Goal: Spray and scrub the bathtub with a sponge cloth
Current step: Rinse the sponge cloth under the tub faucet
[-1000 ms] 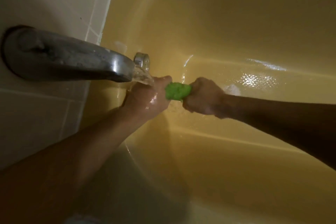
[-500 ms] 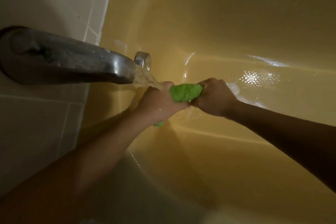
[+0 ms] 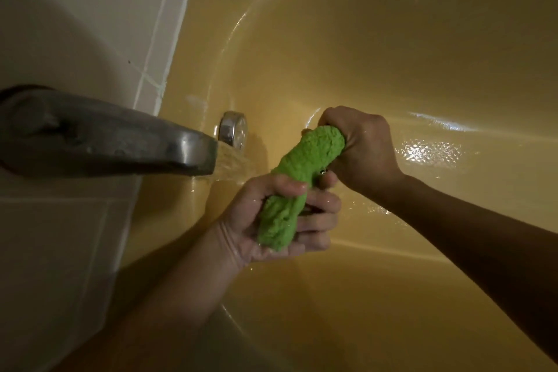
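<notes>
While water pours from the spout (image 3: 126,139), both hands clamp a rolled green cloth (image 3: 297,183) above the yellow tub (image 3: 392,48); the left hand (image 3: 271,220) curls round its lower end, palm up; the right hand (image 3: 359,145) grips the upper end, knuckles up; a chrome knob (image 3: 232,129) sits on the tub wall just beyond the spout; tiles (image 3: 90,24) line the wall at left.

In the bathtub (image 3: 392,54): sponge cloth (image 3: 299,184) at centre, spout (image 3: 105,136) at nine o'clock

The right hand (image 3: 362,148) grips the sponge cloth's one o'clock end, the left hand (image 3: 265,220) its seven o'clock end. The spout juts from the tiled wall (image 3: 75,9); the overflow cap (image 3: 233,129) sits behind its mouth at ten o'clock
</notes>
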